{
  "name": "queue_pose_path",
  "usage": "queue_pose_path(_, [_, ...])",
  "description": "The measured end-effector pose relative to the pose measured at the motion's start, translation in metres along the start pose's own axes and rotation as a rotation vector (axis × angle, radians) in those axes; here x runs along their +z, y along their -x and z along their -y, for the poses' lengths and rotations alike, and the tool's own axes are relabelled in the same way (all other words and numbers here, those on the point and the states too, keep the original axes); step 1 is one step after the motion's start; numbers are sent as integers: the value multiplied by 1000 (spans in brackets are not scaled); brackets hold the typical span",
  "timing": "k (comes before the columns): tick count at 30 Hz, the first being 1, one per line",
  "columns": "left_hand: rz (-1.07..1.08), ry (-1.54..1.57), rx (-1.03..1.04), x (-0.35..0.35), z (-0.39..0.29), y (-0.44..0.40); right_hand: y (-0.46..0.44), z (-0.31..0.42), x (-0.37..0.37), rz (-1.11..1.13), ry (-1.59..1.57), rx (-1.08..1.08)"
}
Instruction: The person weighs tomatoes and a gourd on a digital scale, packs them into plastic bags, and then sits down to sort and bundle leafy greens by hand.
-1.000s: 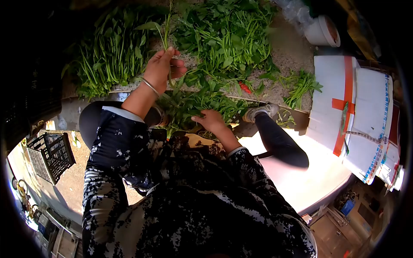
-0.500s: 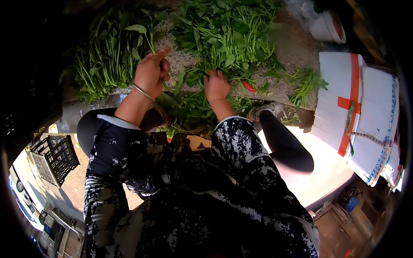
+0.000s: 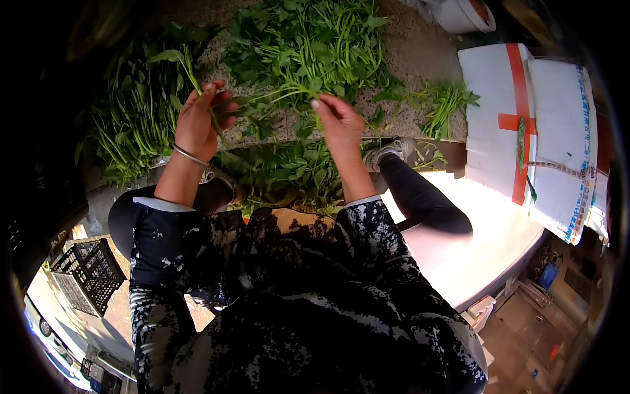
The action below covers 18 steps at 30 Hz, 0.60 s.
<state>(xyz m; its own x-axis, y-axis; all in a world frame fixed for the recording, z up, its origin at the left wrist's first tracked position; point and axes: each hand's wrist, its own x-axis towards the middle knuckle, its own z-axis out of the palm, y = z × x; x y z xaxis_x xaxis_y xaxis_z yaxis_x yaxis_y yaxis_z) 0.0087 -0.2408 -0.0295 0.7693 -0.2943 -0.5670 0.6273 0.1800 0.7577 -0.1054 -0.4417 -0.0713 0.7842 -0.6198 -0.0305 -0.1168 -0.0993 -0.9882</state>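
Note:
My left hand (image 3: 199, 121) is closed on a long water spinach stem (image 3: 191, 71) with a leaf at its top; the stem's lower end slants down past the palm. My right hand (image 3: 342, 123) pinches a thin water spinach sprig (image 3: 296, 87) between thumb and fingers, its pale stems reaching left toward my left hand. Beyond my right hand lies a large loose heap of water spinach (image 3: 308, 46). Left of my left hand is a neater pile of water spinach (image 3: 131, 111), its stems laid side by side. More leafy greens (image 3: 282, 171) lie below, between my feet.
A small bunch of greens (image 3: 447, 108) lies on the stone slab (image 3: 420, 56) at right. Beside it stands a white foam box (image 3: 489, 131) with red tape. A white bucket (image 3: 464, 14) is at the back. A black crate (image 3: 92, 272) sits at lower left.
My right hand has risen from the greens on the slab and now pinches a sprig. The left hand still holds its stem. The whole view has shifted, and the red chili is no longer visible.

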Motion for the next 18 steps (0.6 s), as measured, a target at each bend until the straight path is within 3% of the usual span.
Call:
queue_pose_path(3, [24,6,-13,1,1,1,-44,6,-82,-416,-45,44])
queue_pose_path(6, [18,4,-11,-1,3,-1,-58,-22,-126,-583,23,156])
queue_pose_path(8, [28,7,6,3,3,-4,-55,-51,-129,-631,-17,557])
queue_pose_path(10, [57,-15,12,4,4,-3,-41,-88,-88,-446,113,701])
queue_pose_path(11, [68,-18,5,4,4,-4,-33,-77,-67,-223,167,886])
queue_pose_path(14, [67,-31,18,7,6,-3,-32,-79,-23,-273,126,907])
queue_pose_path(15, [71,-40,3,7,6,-3,-33,-105,-19,-356,-76,819])
queue_pose_path(17, [78,-65,-5,9,6,-1,-41,-116,-25,-421,17,715])
queue_pose_path(18, [93,-68,-10,9,6,-2,-47,-121,-33,-302,71,815])
